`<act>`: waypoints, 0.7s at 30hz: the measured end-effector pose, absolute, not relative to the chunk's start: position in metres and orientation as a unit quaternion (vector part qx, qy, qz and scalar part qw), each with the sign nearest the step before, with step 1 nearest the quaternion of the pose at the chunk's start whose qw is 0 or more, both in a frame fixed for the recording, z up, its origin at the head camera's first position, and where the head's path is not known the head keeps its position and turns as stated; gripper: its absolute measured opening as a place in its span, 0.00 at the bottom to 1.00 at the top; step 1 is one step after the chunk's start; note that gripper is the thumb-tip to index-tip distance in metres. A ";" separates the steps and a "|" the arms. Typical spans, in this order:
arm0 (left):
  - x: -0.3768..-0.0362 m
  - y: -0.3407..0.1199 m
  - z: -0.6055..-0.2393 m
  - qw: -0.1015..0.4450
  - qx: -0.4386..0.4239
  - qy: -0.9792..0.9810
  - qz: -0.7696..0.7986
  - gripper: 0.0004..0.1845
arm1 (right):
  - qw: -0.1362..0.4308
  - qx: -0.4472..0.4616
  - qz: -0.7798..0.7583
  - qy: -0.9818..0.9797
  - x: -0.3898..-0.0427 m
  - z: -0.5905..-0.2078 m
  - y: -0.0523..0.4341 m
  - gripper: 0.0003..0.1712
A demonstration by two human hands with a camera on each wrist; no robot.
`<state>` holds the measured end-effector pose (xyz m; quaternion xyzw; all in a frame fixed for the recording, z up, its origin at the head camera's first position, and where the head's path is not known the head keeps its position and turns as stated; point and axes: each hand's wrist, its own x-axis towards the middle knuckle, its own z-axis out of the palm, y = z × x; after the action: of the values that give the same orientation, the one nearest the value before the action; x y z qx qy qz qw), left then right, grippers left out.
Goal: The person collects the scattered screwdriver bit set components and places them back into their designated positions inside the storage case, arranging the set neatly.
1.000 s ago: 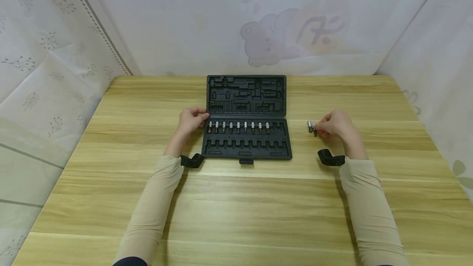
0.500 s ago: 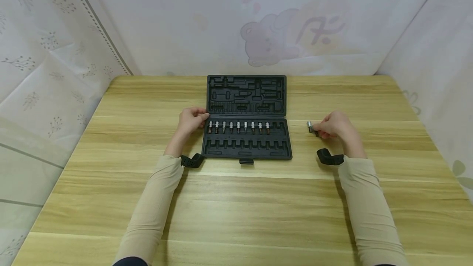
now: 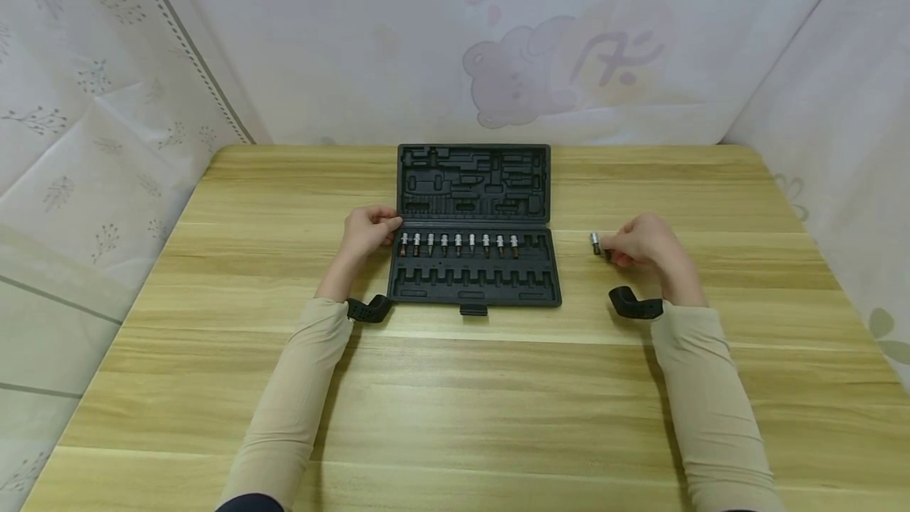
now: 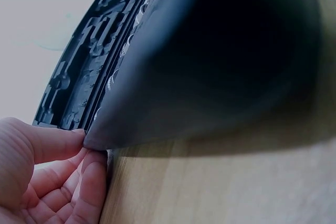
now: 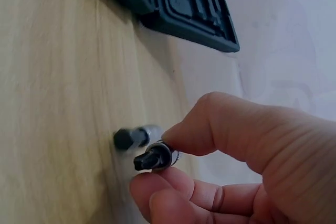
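Our right hand (image 5: pixel 231 156) pinches a small bit (image 5: pixel 153 157) just over the counter (image 3: pixel 455 385), to the right of the open case (image 3: pixel 475 263). A second bit (image 5: pixel 131 137) lies beside it (very close). We think our fingers could bump it and make it roll away. Our left hand (image 3: pixel 366 229) grips the case's left edge, so the case should not slide.
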<state>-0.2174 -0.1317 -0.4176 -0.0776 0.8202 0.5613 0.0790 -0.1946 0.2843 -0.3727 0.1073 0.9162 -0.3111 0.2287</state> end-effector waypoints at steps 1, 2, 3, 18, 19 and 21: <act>-0.217 -0.132 -0.418 0.079 -0.077 0.821 0.561 0.14 | 0.227 0.104 -0.311 0.917 -0.195 -0.372 0.283 0.17; -0.217 -0.132 -0.418 0.079 -0.076 0.821 0.560 0.14 | 0.225 0.101 -0.309 0.919 -0.194 -0.371 0.281 0.18; -0.217 -0.132 -0.418 0.079 -0.076 0.821 0.560 0.14 | 0.225 0.098 -0.307 0.920 -0.194 -0.370 0.280 0.19; -0.218 -0.132 -0.417 0.083 -0.078 0.819 0.562 0.14 | 0.219 0.054 -0.312 0.923 -0.198 -0.363 0.254 0.17; -0.217 -0.132 -0.417 0.083 -0.078 0.819 0.562 0.14 | 0.219 0.052 -0.316 0.922 -0.199 -0.363 0.252 0.17; -0.217 -0.132 -0.416 0.082 -0.076 0.820 0.562 0.14 | 0.220 0.045 -0.315 0.922 -0.200 -0.363 0.247 0.17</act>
<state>-0.2169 -0.1319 -0.4165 -0.0758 0.8198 0.5617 0.0819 -0.2002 0.2473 -0.3628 0.0447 0.9222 -0.3148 0.2201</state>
